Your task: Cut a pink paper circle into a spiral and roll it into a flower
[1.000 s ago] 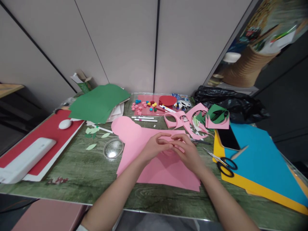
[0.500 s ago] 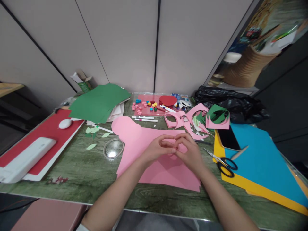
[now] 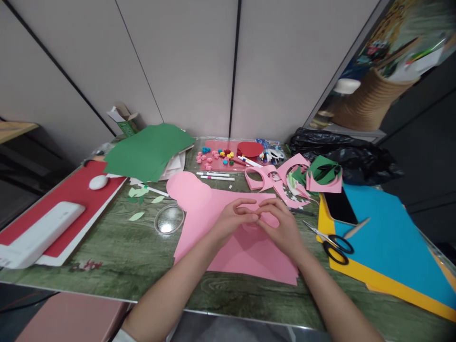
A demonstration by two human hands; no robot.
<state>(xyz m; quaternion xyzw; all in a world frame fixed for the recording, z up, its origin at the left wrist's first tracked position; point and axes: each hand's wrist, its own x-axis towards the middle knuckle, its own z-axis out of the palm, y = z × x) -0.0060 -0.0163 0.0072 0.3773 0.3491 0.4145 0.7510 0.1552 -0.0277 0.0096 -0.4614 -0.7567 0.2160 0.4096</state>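
Note:
Above a stack of pink paper sheets [image 3: 221,256], my left hand [image 3: 237,218] and my right hand [image 3: 280,223] meet at the fingertips. Both are closed in a pinch, thumbs close together and fingers curved. Whatever lies between the fingertips is too small and too hidden to name; a faint pinkish shape shows just below them. Pink paper circles [image 3: 188,189] lie at the stack's upper left corner. A roll of clear tape [image 3: 169,219] is left of the stack, and black-handled scissors [image 3: 337,248] lie to its right.
Green sheets [image 3: 149,152] and a red sheet with a white device [image 3: 46,232] are on the left. Behind stands a clear tray [image 3: 213,166] with small coloured pieces. Pink offcuts [image 3: 261,178], a phone [image 3: 340,206] and blue paper [image 3: 392,237] lie on the right.
The view has shifted very slightly. My hands stay pinched together over the pink paper, with only a small movement of the fingertips.

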